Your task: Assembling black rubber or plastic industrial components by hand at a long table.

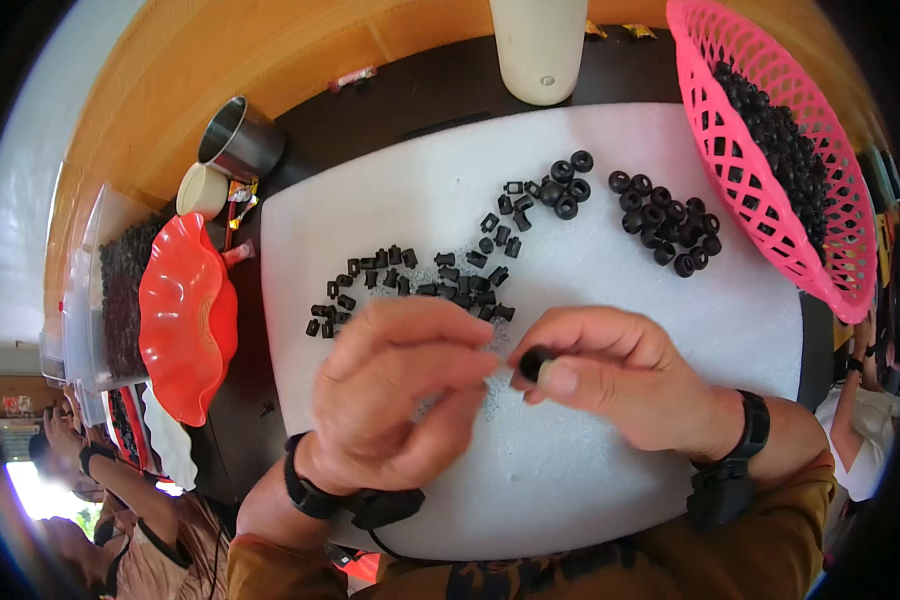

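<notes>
My right hand (625,385) pinches a black round part with a hole (536,363) between thumb and fingers. Close beside it, the fingertips of my left hand (395,390) are drawn together; anything between them is too small to make out. Both hands are above a white foam sheet (370,205). Just beyond them lie many small black blocky parts (460,285), with tiny shiny bits scattered around. Farther right on the sheet rest a small cluster of black round parts (566,208) and a larger one (670,222).
A pink lattice basket (715,165) full of black parts stands at the right. On the left are a red wavy-edged bowl (185,320), a steel cup (245,145) and a clear bin (80,290). A white cylinder (540,50) stands at the back. Other people work at both sides.
</notes>
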### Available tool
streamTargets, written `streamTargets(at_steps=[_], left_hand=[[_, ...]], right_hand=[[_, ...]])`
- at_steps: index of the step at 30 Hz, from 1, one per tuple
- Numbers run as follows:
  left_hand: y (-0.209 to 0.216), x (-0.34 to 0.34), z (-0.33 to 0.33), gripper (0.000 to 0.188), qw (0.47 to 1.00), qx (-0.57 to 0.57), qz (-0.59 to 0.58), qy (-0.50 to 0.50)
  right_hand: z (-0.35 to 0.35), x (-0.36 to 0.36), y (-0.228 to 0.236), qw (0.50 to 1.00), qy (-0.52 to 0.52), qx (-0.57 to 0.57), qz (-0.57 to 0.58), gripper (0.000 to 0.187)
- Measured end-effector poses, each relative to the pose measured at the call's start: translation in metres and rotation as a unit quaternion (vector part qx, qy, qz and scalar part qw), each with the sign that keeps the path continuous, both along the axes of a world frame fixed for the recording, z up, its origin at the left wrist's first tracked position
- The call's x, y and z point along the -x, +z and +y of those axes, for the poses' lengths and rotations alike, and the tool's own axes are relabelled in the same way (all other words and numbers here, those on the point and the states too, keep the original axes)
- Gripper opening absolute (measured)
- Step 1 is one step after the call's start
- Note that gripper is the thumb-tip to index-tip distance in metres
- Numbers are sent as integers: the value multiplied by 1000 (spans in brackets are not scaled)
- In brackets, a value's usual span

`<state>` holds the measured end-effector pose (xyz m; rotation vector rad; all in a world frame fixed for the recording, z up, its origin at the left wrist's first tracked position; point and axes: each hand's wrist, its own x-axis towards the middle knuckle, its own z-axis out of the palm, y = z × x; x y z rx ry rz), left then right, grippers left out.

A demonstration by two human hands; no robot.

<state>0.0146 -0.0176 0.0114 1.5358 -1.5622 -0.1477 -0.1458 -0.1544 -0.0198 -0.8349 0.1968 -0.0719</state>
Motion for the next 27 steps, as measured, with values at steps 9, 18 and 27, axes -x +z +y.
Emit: streamTargets(at_steps=[9, 18, 27], left_hand=[[22, -4, 4, 13, 939, -306, -153, 31], [9, -4, 3, 11, 923, -282, -254, 62], [0, -6, -1, 18, 939, -240, -225, 96]], right_hand=[[-12, -5, -9, 992, -98, -71, 44, 21], [-13, -6, -6, 991, -94, -41, 83, 29], [-13, -7, -6, 992, -88, -54, 71, 27]])
